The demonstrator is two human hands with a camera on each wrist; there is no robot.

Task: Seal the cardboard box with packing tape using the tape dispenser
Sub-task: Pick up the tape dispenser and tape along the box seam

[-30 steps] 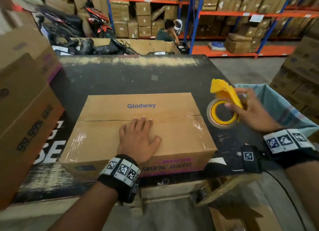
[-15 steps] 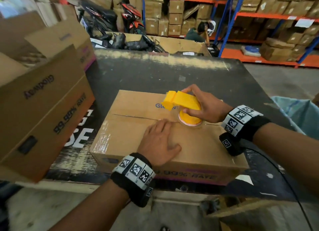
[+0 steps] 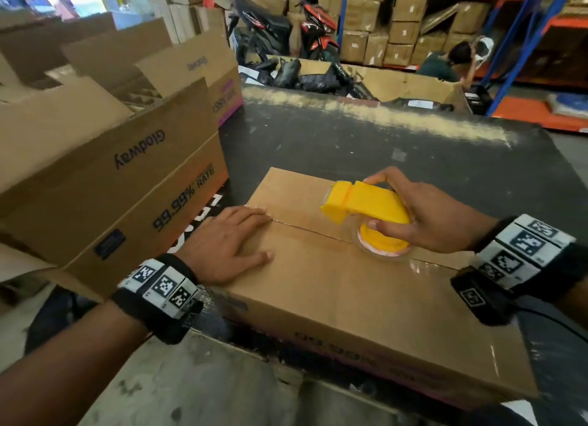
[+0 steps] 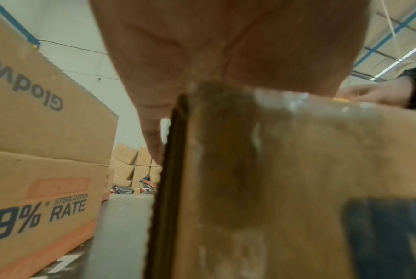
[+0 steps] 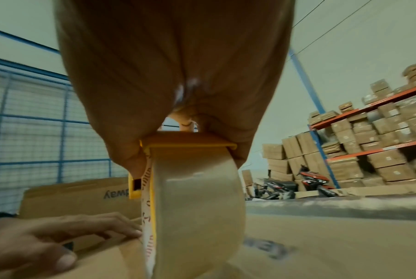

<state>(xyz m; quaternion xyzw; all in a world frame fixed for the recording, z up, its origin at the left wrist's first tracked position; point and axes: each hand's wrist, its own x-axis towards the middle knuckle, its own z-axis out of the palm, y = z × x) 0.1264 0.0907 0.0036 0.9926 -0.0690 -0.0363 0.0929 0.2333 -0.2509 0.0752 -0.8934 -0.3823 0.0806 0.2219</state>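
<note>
A closed cardboard box (image 3: pixel 334 292) lies on the dark table, its centre seam running left to right. My right hand (image 3: pixel 426 221) grips the yellow tape dispenser (image 3: pixel 366 202), and its tape roll (image 3: pixel 381 244) rests on the seam near the middle; clear tape shines along the seam to the right of the roll. In the right wrist view the tape roll (image 5: pixel 197 198) stands on the box top (image 5: pixel 333 251). My left hand (image 3: pixel 229 244) lies flat on the box's left end, fingers straight over the seam. The left wrist view shows that palm (image 4: pixel 225 47) on the box corner (image 4: pixel 273 169).
Large open "Glodway" cartons (image 3: pixel 105 183) stand close on the left of the table (image 3: pixel 381 145). Behind it sit a carton of dark parcels (image 3: pixel 318 75), motorbikes (image 3: pixel 315 24) and orange-and-blue racks of boxes (image 3: pixel 413 21). A person (image 3: pixel 445 65) sits at the far right.
My right hand brought the dispenser from off the box's right side down onto the seam. My left hand slid from the box's front middle to its left end. The view shifted left.
</note>
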